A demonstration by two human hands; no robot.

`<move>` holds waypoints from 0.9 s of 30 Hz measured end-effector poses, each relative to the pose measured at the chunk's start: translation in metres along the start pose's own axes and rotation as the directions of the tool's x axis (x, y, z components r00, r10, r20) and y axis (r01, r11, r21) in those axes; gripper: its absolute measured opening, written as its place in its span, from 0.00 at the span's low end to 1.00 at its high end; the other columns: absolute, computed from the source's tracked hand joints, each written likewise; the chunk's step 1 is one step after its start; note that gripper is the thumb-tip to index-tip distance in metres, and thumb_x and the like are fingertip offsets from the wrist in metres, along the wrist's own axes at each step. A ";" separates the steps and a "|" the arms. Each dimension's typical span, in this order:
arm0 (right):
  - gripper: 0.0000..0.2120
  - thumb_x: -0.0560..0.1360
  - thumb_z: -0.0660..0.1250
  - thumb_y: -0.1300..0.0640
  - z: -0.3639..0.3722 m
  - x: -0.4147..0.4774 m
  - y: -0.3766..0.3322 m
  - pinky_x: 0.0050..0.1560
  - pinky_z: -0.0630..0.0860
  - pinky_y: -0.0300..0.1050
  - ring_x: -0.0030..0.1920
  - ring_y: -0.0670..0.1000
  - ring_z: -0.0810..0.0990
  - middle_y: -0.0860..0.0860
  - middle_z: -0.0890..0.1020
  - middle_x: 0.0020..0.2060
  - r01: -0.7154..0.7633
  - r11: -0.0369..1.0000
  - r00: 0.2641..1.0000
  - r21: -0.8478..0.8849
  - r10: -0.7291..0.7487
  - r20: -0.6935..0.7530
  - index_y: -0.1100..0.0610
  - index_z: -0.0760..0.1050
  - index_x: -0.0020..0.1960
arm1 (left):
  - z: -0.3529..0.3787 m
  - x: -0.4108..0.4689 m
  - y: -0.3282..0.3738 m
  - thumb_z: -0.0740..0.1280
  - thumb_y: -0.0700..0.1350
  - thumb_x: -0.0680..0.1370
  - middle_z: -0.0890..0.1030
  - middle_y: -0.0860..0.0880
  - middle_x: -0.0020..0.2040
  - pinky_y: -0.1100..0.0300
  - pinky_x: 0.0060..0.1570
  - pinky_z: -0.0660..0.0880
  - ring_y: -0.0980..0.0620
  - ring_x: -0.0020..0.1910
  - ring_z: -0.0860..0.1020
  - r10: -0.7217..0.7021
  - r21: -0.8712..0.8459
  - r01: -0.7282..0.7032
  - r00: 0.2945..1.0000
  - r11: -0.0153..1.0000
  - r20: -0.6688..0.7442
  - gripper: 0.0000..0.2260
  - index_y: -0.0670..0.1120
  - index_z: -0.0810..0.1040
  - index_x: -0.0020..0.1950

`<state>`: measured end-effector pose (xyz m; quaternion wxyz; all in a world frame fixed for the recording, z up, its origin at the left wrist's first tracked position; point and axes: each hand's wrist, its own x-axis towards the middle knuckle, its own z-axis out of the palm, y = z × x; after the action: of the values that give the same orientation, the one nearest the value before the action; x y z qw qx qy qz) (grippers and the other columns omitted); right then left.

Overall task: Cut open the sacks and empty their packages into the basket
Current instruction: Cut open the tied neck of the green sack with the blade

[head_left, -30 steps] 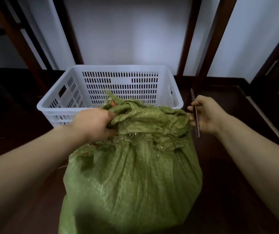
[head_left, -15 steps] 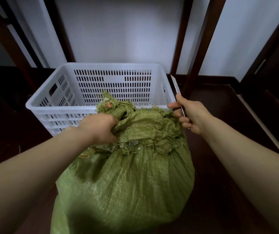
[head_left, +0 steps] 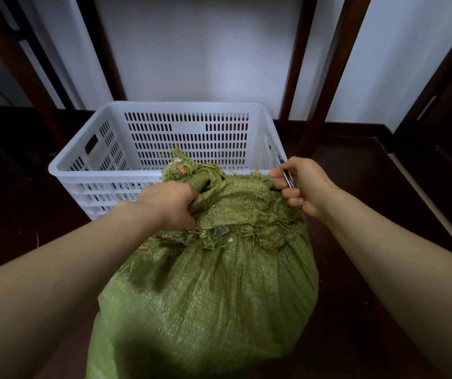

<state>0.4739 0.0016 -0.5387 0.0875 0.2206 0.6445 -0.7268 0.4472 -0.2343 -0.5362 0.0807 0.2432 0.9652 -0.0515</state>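
A full green woven sack (head_left: pixel 213 296) stands on the dark floor in front of me, its frayed top bunched up. My left hand (head_left: pixel 170 203) grips the bunched top on its left side. My right hand (head_left: pixel 301 184) is curled round a thin metal knife (head_left: pixel 289 178) at the sack's upper right edge; most of the blade is hidden by my fingers. A white slotted plastic basket (head_left: pixel 104 175) sits just behind the sack. Clear plastic shows in a gap under the bunched top.
Dark wooden posts (head_left: pixel 328 77) rise behind and to the right of the basket against a white wall. A dark cabinet edge (head_left: pixel 438 160) runs along the right. Dark floor lies on both sides of the sack.
My right hand has turned the knife from pointing up beside the basket down toward the sack's top. The left hand keeps its grip on the bunched top.
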 end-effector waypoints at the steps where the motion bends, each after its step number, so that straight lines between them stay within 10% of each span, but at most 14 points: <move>1: 0.19 0.78 0.54 0.50 0.002 -0.001 0.000 0.18 0.51 0.32 0.18 0.43 0.56 0.49 0.66 0.25 0.002 1.000 1.000 -0.030 -0.002 -0.008 0.59 0.73 0.37 | 0.000 0.000 0.000 0.70 0.52 0.73 0.70 0.54 0.35 0.62 0.28 0.62 0.52 0.40 0.72 0.001 -0.001 -0.001 1.000 1.000 0.000 0.10 0.49 0.73 0.46; 5: 0.24 0.78 0.56 0.38 0.010 -0.005 0.001 0.18 0.52 0.33 0.18 0.44 0.57 0.49 0.68 0.24 0.008 0.986 0.998 -0.167 -0.019 -0.064 0.56 0.68 0.34 | 0.001 0.000 0.000 0.69 0.52 0.74 0.70 0.54 0.35 0.62 0.29 0.63 0.52 0.39 0.72 -0.004 -0.013 0.004 1.000 1.000 0.002 0.10 0.48 0.73 0.46; 15: 0.07 0.80 0.55 0.62 0.012 -0.004 0.004 0.18 0.51 0.34 0.21 0.42 0.60 0.50 0.71 0.31 0.098 0.991 0.995 -0.095 -0.094 0.042 0.59 0.73 0.52 | 0.005 0.001 -0.001 0.70 0.52 0.73 0.71 0.54 0.36 0.62 0.29 0.63 0.52 0.41 0.73 -0.010 -0.028 0.009 1.000 1.000 -0.029 0.11 0.48 0.74 0.49; 27: 0.14 0.73 0.51 0.76 0.007 -0.001 0.006 0.16 0.57 0.33 0.24 0.44 0.65 0.61 0.82 0.43 0.098 0.991 0.988 0.095 -0.109 0.114 0.64 0.70 0.50 | 0.006 0.001 0.000 0.70 0.52 0.73 0.71 0.54 0.36 0.63 0.27 0.60 0.53 0.40 0.72 -0.016 -0.021 0.016 0.999 1.000 -0.036 0.11 0.49 0.73 0.48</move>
<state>0.4760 -0.0061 -0.5433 0.0779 0.1469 0.6157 -0.7702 0.4470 -0.2348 -0.5420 0.0654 0.2355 0.9689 -0.0377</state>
